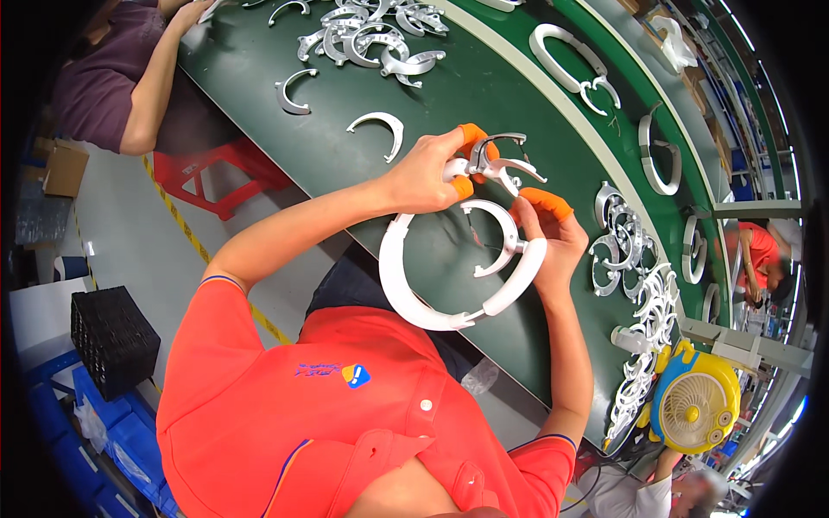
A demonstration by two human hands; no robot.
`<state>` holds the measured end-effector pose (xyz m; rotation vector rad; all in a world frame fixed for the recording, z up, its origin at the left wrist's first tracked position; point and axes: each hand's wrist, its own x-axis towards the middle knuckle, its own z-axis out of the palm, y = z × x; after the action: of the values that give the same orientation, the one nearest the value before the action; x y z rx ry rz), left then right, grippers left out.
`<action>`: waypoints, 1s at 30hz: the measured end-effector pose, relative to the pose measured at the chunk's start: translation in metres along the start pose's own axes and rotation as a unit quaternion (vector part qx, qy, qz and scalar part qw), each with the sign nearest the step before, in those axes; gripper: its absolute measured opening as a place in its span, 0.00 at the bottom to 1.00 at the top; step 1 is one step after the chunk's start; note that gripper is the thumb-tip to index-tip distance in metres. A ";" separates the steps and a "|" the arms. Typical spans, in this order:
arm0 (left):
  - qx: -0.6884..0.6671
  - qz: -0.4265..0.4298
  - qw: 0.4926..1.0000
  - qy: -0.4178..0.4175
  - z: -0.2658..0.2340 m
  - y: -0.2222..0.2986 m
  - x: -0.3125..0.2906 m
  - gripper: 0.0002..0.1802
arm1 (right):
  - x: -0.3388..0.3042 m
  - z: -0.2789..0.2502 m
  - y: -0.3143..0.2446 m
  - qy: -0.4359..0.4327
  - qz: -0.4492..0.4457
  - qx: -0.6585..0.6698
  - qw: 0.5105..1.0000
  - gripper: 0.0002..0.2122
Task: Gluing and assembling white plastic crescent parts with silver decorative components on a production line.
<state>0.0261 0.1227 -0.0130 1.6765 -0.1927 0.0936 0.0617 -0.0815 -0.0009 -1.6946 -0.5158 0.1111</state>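
Note:
A white headphone headband hangs in a loop below my hands, with a C-shaped yoke on its right end. My left hand, orange finger cots on its tips, is pinched round the headband's other end, where a silver-grey yoke sticks out to the right. My right hand, also wearing orange cots, closes its thumb and fingertips at the lower tip of that grey yoke. Its fingers partly hide the contact. A single white yoke lies on the green table just beyond my left hand.
Silver yokes are heaped at the far end of the green table. More yokes pile up at right, near a yellow-blue fan. Headbands lie on the green conveyor. A co-worker's arm is at upper left, by a red stool.

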 end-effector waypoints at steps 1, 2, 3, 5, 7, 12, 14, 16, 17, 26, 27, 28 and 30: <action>-0.001 -0.001 1.000 0.003 0.000 -0.002 0.000 0.22 | 0.000 0.000 0.001 -0.003 0.001 -0.001 1.000 0.07; 0.008 0.017 1.000 0.004 0.000 -0.004 0.000 0.22 | -0.001 -0.001 0.002 -0.001 -0.004 0.011 1.000 0.07; 0.016 0.034 0.999 0.003 0.000 -0.005 0.000 0.22 | -0.001 -0.002 0.004 0.002 -0.008 0.023 1.000 0.07; 0.003 0.032 0.999 0.004 0.001 -0.002 0.000 0.21 | -0.002 0.000 0.005 0.006 -0.007 0.011 1.000 0.06; -0.008 0.029 1.000 0.007 0.001 -0.003 -0.001 0.21 | -0.002 0.003 0.005 0.010 -0.006 0.001 1.000 0.06; 0.000 0.088 0.996 0.026 0.002 -0.011 0.001 0.22 | -0.002 0.005 0.006 0.012 -0.018 -0.009 1.000 0.06; 0.004 0.071 0.997 0.015 0.003 -0.007 -0.001 0.21 | -0.001 0.005 0.008 0.008 -0.022 -0.015 1.000 0.06; 0.010 0.054 0.999 0.005 0.003 -0.005 -0.002 0.20 | -0.001 0.005 0.008 0.001 -0.027 -0.021 0.999 0.06; 0.018 0.059 0.998 0.007 0.003 -0.006 -0.002 0.20 | -0.001 0.005 0.007 0.001 -0.026 -0.038 0.999 0.06; 0.037 0.092 0.995 0.016 0.004 -0.008 0.001 0.22 | 0.002 0.008 0.005 0.020 -0.024 -0.057 0.998 0.05; 0.048 0.092 0.995 0.008 0.003 -0.008 0.001 0.21 | 0.002 0.008 0.005 0.024 -0.017 -0.050 0.998 0.05; 0.048 0.092 0.995 0.007 0.004 -0.006 0.000 0.21 | 0.002 0.008 0.004 0.025 -0.016 -0.050 0.998 0.05; 0.065 0.116 0.991 0.025 0.006 -0.004 -0.001 0.20 | 0.001 0.008 0.003 0.023 -0.022 -0.071 0.997 0.06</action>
<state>0.0256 0.1177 -0.0175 1.7749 -0.3492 0.3283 0.0607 -0.0736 -0.0053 -1.8178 -0.5369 0.0038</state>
